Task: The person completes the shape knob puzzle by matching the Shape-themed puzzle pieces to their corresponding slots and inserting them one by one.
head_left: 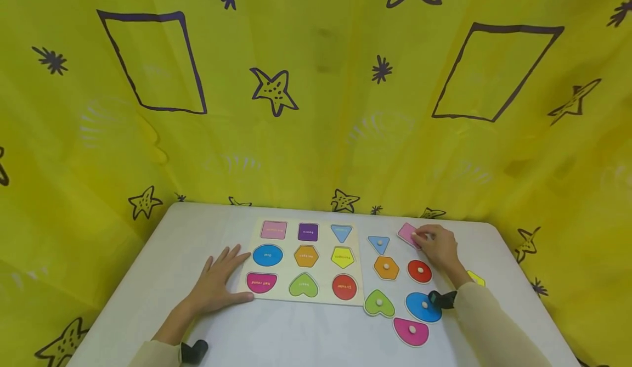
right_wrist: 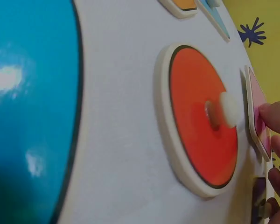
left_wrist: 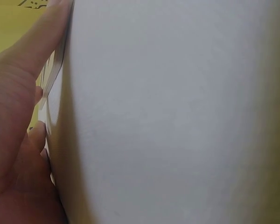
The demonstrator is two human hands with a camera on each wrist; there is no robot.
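My right hand [head_left: 436,246] pinches the pink rectangle puzzle piece [head_left: 407,233] at its knob, at the far right of the table. The piece tilts slightly in the right wrist view, close over the white surface. Spread fingers of my left hand [head_left: 217,284] rest at the left edge of the shape board [head_left: 325,287], thumb at its near corner. Its printed shapes carry name labels. Just nearer than my right hand lies the red circle piece [right_wrist: 196,121] with a white knob. A dark purple piece [right_wrist: 258,196] shows below my right fingers, mostly hidden in the head view.
Right of the board lie a blue triangle [head_left: 375,246], an orange hexagon [head_left: 380,271], a green heart [head_left: 373,308], a blue oval [head_left: 417,313] and a magenta half round [head_left: 402,331]. A yellow piece [head_left: 476,277] is partly behind my right sleeve. A yellow curtain [head_left: 316,153] borders the table.
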